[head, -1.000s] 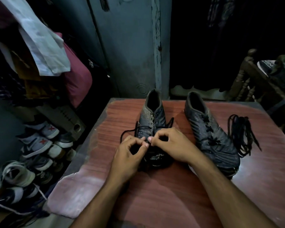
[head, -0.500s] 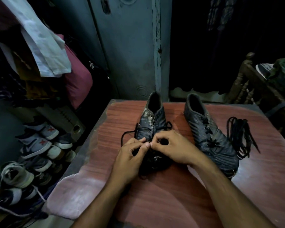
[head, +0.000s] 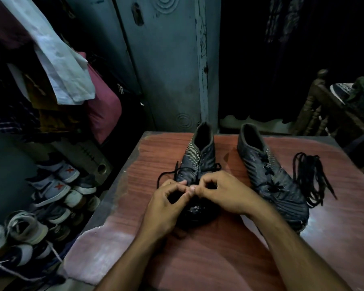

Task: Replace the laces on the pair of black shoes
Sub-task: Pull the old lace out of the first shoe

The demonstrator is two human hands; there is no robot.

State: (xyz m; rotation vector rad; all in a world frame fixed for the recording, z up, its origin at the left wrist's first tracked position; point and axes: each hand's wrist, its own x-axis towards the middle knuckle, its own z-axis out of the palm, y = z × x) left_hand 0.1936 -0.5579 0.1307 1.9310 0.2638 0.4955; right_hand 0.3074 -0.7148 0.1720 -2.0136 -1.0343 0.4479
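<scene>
Forearms reach in over the reddish worktop [head: 198, 265]. The left hand [head: 166, 206] and right hand [head: 225, 194] meet over the toe of the left black shoe [head: 198, 156], fingers curled, each pinching its black lace [head: 166, 175] at the eyelets. Just right stands the right black shoe [head: 269, 175], laced. Beside it lies a loose bundle of black laces [head: 311, 179]. Off the worktop's left edge, sneakers [head: 51, 185] pile on the floor.
</scene>
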